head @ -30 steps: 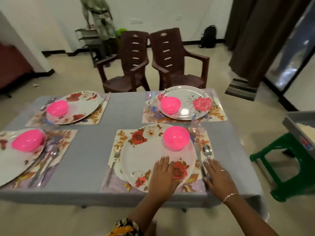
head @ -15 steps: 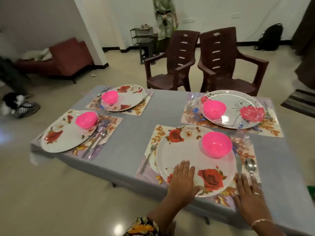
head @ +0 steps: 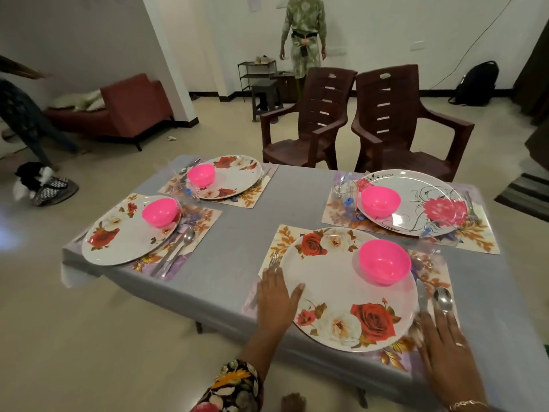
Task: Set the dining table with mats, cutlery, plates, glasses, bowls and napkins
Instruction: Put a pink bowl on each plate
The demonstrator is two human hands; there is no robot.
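A grey cloth is covering the tabletop [head: 237,233] in a tiled room, with two brown chairs [head: 312,123] standing at the far side and a person [head: 303,34] waiting by the back wall. Four floral mats are lying in place, each carrying a plate and a pink bowl. At the nearest setting the left hand [head: 274,298] is resting flat on the near mat [head: 282,236], fingers straight and holding nothing. Its thumb is touching the left rim of the near plate [head: 326,281] and its fingers are covering most of the fork [head: 274,259]. The right hand [head: 445,349] is lying flat on the mat's right side, likewise gripping nothing, its fingertips reaching the handles of the knife [head: 421,295] and spoon [head: 442,298], though blur is hiding the exact contact. The main risk seems to be sitting at the front edge: this mat is running right up to the tabletop's near border, so a pull toward the body could be dragging mat, plate and cutlery over it together. The near bowl [head: 384,261] is standing off-centre on the smooth plate and would probably be sliding if the plate gets nudged sharply. Something clear, perhaps a glass, is standing just behind that bowl, too faint to confirm, and could be tipping under a careless reach. The left plate [head: 118,242] is overhanging the tabletop's corner, so any tug on the cloth could be sending it to the floor. No napkins are showing.
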